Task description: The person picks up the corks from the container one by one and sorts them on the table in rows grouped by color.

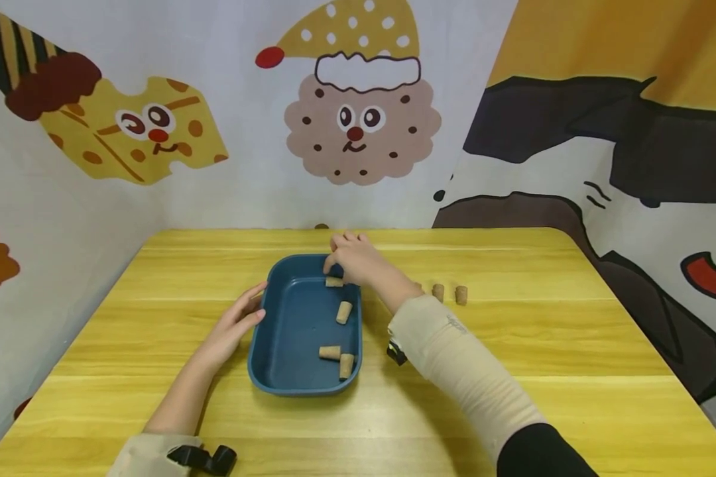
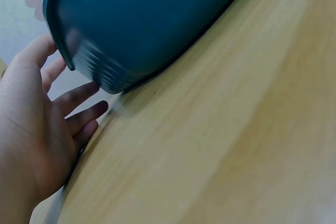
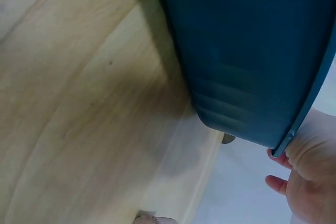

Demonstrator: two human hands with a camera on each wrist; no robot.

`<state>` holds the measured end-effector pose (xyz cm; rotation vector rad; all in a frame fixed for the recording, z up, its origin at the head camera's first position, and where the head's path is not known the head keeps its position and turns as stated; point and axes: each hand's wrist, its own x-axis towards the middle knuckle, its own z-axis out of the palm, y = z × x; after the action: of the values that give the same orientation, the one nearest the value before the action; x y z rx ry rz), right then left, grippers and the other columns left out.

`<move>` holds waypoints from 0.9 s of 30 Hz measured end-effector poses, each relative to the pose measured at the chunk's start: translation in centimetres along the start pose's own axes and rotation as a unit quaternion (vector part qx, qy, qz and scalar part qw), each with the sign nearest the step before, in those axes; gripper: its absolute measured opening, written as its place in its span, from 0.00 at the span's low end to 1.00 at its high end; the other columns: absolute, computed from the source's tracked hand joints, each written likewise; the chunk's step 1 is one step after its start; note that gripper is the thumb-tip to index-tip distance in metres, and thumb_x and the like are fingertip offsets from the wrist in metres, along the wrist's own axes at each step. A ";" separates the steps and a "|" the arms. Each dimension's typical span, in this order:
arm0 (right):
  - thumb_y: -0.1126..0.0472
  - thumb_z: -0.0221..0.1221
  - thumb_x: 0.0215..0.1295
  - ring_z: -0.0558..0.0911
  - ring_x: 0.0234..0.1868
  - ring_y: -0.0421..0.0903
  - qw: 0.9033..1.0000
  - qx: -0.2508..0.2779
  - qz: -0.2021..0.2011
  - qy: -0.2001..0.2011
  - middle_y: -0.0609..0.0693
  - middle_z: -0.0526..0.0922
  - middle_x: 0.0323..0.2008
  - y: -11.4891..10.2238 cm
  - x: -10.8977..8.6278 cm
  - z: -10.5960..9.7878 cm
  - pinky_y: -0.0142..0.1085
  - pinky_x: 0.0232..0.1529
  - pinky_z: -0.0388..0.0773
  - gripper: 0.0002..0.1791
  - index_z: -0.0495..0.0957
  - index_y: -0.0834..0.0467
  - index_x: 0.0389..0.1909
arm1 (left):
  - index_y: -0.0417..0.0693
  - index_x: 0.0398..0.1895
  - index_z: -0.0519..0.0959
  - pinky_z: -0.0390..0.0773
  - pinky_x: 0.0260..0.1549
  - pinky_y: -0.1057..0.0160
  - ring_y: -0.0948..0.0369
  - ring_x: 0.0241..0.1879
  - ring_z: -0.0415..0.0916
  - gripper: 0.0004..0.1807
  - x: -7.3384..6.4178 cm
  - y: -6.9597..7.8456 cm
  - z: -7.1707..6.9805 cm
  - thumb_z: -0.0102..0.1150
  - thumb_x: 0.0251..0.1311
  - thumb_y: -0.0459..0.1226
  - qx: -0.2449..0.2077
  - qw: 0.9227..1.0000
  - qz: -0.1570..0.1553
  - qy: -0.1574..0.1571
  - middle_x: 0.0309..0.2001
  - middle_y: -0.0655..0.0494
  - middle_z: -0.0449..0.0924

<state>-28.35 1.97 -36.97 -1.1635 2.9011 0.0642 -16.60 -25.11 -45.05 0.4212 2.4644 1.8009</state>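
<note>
A blue rectangular tray [image 1: 298, 391] stands on the table, with several tan corks in it along its right side. My left hand [image 1: 233, 328] rests its fingertips against the tray's left wall; in the left wrist view the fingers [image 2: 79, 98] are spread beside the corner. Over the far right corner reaches my right hand [image 1: 355, 260], one digit bent down inside the rim just above a cork [image 1: 334, 282] lying there. Nearer me lie a second cork [image 1: 344, 312], a sideways one [image 1: 329, 352] and another [image 1: 346, 366]. The right wrist view shows two fingertips [image 3: 277, 183] past the rim.
Right of the tray, more corks stand on the wooden table [image 1: 513, 397]: one cork [image 1: 461, 295] outermost, a cork [image 1: 438, 292] beside it, and one partly hidden by the right forearm. A cartoon-printed cloth [image 1: 244, 199] hangs behind the table's far edge.
</note>
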 end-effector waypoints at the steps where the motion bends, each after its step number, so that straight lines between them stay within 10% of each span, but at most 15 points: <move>1: 0.58 0.69 0.55 0.62 0.53 0.47 1.000 0.000 -0.001 -0.003 0.45 0.68 0.53 0.0 0.1 0.0 0.42 0.53 0.57 0.19 0.83 0.35 0.47 | 0.55 0.75 0.56 0.57 0.59 0.39 0.43 0.67 0.55 0.30 0.0 0.0 0.0 0.48 0.72 0.41 -0.001 1.000 -0.001 0.000 0.69 0.38 0.58; 27: 0.53 0.68 0.58 0.61 0.47 0.46 0.990 -0.120 -0.062 -0.030 0.46 0.67 0.50 -0.5 1.7 0.3 0.40 0.49 0.59 0.16 0.83 0.37 0.48 | 0.53 0.74 0.56 0.61 0.58 0.42 0.43 0.65 0.58 0.30 0.1 -0.2 0.1 0.49 0.71 0.39 -0.005 1.000 0.011 0.000 0.67 0.37 0.60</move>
<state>-29.23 0.41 -37.29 -1.3466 2.8200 0.4485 -16.75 -25.03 -45.27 0.4498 2.4599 1.8205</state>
